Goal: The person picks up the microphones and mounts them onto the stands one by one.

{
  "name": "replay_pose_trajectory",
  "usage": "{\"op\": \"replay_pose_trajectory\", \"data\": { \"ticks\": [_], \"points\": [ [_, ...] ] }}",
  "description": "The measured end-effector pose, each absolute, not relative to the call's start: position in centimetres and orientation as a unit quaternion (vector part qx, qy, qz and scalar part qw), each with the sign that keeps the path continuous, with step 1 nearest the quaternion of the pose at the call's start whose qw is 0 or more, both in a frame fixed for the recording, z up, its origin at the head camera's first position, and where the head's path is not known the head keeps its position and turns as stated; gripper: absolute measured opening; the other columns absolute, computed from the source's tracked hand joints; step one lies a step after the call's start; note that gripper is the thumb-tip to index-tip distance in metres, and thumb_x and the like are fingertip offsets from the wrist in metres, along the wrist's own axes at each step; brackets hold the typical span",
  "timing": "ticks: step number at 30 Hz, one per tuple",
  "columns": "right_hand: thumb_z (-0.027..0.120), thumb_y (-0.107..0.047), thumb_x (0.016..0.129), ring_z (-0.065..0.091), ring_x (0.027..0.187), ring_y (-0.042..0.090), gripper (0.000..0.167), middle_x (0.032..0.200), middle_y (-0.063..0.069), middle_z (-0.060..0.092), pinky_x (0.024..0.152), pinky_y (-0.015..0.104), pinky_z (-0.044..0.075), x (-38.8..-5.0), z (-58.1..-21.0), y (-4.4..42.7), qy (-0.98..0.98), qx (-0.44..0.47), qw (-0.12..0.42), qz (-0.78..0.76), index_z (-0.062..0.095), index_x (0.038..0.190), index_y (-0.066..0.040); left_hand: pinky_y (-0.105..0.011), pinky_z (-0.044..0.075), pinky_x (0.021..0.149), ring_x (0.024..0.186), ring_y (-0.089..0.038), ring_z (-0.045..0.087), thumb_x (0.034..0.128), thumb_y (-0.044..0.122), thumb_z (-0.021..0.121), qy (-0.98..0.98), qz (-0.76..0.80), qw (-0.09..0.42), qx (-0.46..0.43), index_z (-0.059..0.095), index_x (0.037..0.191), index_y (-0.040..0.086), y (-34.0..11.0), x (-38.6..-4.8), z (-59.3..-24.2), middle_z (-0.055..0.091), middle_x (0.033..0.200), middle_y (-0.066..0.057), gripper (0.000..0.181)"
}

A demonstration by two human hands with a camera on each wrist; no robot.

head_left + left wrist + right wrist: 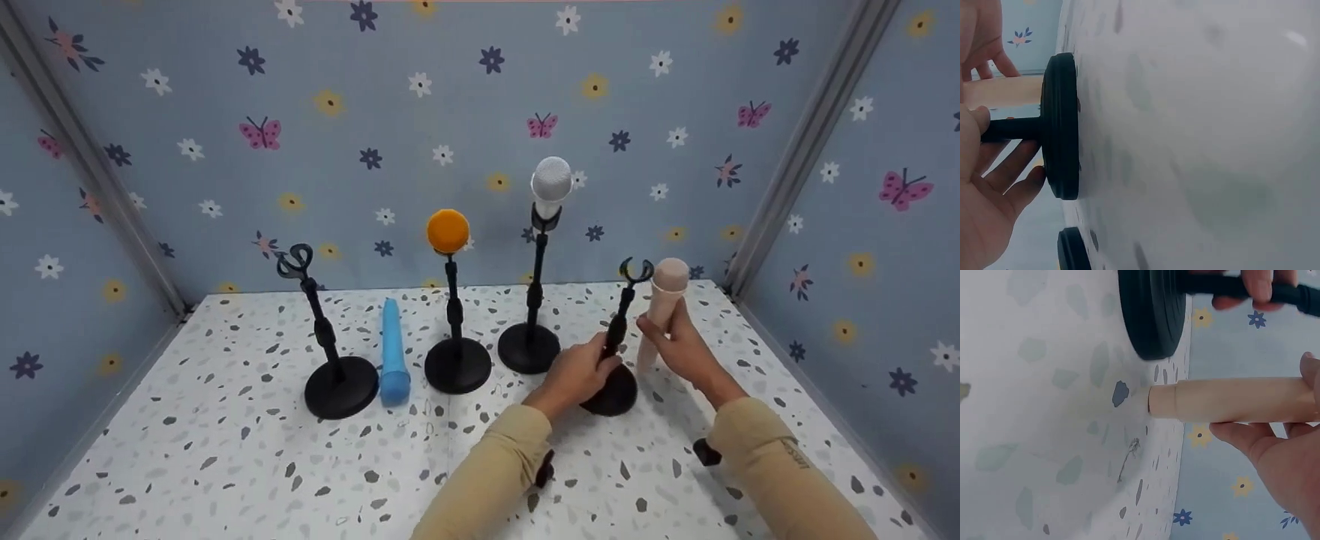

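In the head view my left hand [576,375] grips the pole of the rightmost black microphone stand [616,394], whose clip at the top holds nothing. Beside that stand, my right hand [681,346] holds a pale peach microphone [669,281] upright by its handle, head up. The right wrist view shows the microphone's lower end [1202,400] close to the speckled table; whether it touches cannot be told. Fingers of my left hand [999,185] wrap the pole just above the round base [1061,126] in the left wrist view.
A blue microphone [393,352] lies on the table beside a stand [341,386] with a bare clip. Two middle stands carry an orange-headed microphone [448,231] and a white microphone [551,184]. Flowered walls [420,120] enclose the table's back and sides.
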State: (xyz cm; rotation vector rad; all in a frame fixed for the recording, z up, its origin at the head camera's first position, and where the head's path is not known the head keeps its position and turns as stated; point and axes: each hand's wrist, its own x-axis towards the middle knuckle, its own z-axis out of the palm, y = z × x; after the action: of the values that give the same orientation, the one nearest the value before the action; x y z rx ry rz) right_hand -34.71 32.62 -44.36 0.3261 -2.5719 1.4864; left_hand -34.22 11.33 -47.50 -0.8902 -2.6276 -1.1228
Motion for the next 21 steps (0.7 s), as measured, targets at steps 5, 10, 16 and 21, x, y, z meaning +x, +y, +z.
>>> {"op": "replay_pose_trajectory", "data": {
  "ticks": [5,10,16,21],
  "points": [
    [0.057,-0.033,0.105,0.052,0.129,0.041,0.064,0.136,0.026,0.052,0.107,0.064,0.038,-34.2,-44.4,32.0,-0.871,0.129,0.065,0.47,0.025,0.152,-0.005,-0.034,0.053,0.07,0.081,-0.02,0.07,0.1046,0.036,0.057,-0.881,-0.354,0.085,-0.304,0.058,0.104,0.016,8.7,-32.8,-47.4,0.068,0.086,0.002,0.02],
    [0.062,-0.031,0.103,0.052,0.129,0.04,0.057,0.136,0.024,0.056,0.106,0.064,0.039,-32.8,-44.3,30.7,-0.877,0.157,0.056,0.451,0.035,0.146,-0.005,-0.037,0.056,0.073,0.086,-0.025,0.072,0.1042,0.04,0.056,-0.892,-0.337,0.07,-0.295,0.058,0.11,0.017,6.1,-31.2,-47.1,0.07,0.09,-0.001,0.024],
    [0.065,-0.026,0.102,0.054,0.128,0.036,0.052,0.132,0.017,0.058,0.105,0.061,0.042,-30.7,-42.7,27.9,-0.857,0.218,0.049,0.464,0.042,0.143,-0.005,-0.036,0.057,0.076,0.088,-0.021,0.071,0.1037,0.041,0.058,-0.887,-0.348,0.079,-0.292,0.06,0.118,0.015,2.8,-29.2,-47.3,0.071,0.096,-0.001,0.029],
    [0.066,-0.018,0.101,0.059,0.12,0.029,0.041,0.122,0.008,0.06,0.101,0.058,0.048,-29.1,-40.7,25.1,-0.842,0.284,0.048,0.456,0.048,0.136,-0.008,-0.035,0.056,0.072,0.085,-0.019,0.07,0.1031,0.031,0.061,-0.883,-0.356,0.095,-0.293,0.06,0.112,0.017,-0.2,-27.6,-47.2,0.069,0.091,0.001,0.017]
  ]
}}
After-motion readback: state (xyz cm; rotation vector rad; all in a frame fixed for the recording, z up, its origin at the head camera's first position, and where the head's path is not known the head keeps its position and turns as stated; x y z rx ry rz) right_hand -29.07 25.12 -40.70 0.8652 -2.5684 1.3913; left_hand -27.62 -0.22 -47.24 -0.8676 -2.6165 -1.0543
